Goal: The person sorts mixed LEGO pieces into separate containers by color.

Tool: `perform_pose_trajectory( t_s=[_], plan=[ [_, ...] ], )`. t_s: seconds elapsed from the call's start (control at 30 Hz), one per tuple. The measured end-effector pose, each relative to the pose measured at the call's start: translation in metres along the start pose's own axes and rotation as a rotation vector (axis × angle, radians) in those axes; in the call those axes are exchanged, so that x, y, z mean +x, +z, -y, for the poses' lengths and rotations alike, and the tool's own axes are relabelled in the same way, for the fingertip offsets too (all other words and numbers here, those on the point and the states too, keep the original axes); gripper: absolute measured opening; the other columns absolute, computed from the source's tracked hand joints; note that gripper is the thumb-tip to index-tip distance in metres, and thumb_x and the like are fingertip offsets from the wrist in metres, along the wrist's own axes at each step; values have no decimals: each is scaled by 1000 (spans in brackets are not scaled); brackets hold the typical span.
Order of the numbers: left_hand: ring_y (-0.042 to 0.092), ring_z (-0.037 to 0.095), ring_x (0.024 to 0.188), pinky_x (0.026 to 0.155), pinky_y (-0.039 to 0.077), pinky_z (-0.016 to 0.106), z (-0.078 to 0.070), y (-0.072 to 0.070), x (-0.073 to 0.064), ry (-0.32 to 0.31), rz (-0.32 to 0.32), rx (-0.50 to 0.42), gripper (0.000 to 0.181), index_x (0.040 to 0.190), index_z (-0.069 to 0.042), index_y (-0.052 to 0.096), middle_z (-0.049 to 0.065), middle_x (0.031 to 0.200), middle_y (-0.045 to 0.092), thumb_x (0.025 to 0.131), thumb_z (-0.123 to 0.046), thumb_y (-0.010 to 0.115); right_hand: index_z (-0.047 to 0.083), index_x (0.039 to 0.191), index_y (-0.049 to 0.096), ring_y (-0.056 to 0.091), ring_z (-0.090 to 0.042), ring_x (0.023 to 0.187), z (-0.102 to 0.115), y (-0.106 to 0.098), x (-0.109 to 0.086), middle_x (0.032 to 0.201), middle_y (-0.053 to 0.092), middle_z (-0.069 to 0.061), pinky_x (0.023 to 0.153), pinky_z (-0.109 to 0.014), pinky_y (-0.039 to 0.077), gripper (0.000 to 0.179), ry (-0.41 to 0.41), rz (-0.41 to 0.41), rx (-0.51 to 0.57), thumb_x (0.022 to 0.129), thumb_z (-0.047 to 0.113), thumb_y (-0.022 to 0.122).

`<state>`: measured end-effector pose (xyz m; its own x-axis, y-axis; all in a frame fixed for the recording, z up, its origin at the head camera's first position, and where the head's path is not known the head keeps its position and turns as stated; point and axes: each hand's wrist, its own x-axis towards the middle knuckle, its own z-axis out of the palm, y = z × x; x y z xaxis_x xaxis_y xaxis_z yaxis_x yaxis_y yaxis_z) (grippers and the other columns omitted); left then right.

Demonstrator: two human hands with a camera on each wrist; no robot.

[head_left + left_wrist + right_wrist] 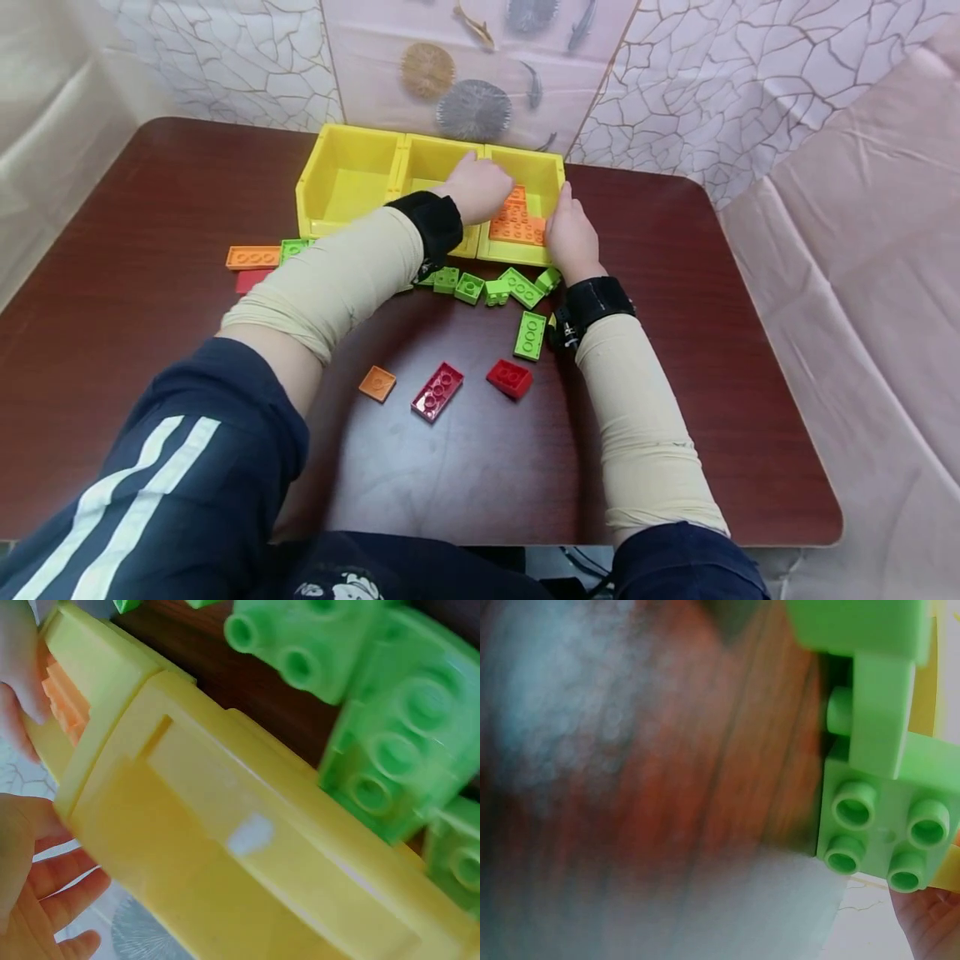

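Three yellow bins stand joined in a row at the table's back. My left hand is over the wall between the middle and right bins. In the left wrist view, its fingers are loosely spread, with one at the bin's corner. My right hand grips the right bin's outer side wall, fingers pointing up along it. Orange bricks lie in that right bin, between my hands. Several green bricks line the bins' front, close below my wrists.
Nearer me lie an orange square brick, a dark red brick, a red brick and a green brick. Behind my left forearm show a long orange brick and a red one. A patterned backdrop rises behind the bins.
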<state>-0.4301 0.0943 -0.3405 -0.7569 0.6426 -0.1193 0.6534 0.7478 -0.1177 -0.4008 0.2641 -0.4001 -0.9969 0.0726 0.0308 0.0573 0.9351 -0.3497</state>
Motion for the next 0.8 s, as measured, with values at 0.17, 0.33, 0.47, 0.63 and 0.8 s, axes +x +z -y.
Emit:
perform_pose_trajectory(
  t_s=[0.17,0.33,0.47,0.63,0.8],
  plan=[
    [55,31,103,87,42,47,0,-1,-27,72,-64,30,31,119,-7,58,14,115,57,95,-7,38,7,150,1,48,-34,114,0,0,0,138,39,-20,90,-47,40,58,-8,-4,0,101,20,28],
    [57,27,91,77,47,41,-4,8,-64,154,-102,40,31,114,-6,60,11,107,58,91,-1,40,8,150,1,47,-34,116,-1,1,2,139,38,-20,92,-46,40,57,-1,4,-7,101,20,28],
    [57,24,86,70,48,37,-9,18,-97,224,-146,58,26,106,-7,63,8,101,59,88,-1,44,8,150,0,47,-34,115,0,2,2,138,38,-20,92,-46,40,58,5,5,-13,101,20,28],
    [57,24,86,72,47,38,-8,28,-134,295,-188,26,20,100,-7,64,7,98,60,89,-5,48,7,150,0,47,-35,113,1,1,0,137,39,-21,91,-47,40,58,5,-1,-13,101,20,28],
    [60,24,88,75,48,39,-2,40,-166,332,-220,-21,12,95,-6,64,8,96,62,87,-9,54,6,150,1,47,-36,113,2,2,-1,136,39,-22,91,-47,39,58,-11,-16,-13,101,19,28]
  ],
)
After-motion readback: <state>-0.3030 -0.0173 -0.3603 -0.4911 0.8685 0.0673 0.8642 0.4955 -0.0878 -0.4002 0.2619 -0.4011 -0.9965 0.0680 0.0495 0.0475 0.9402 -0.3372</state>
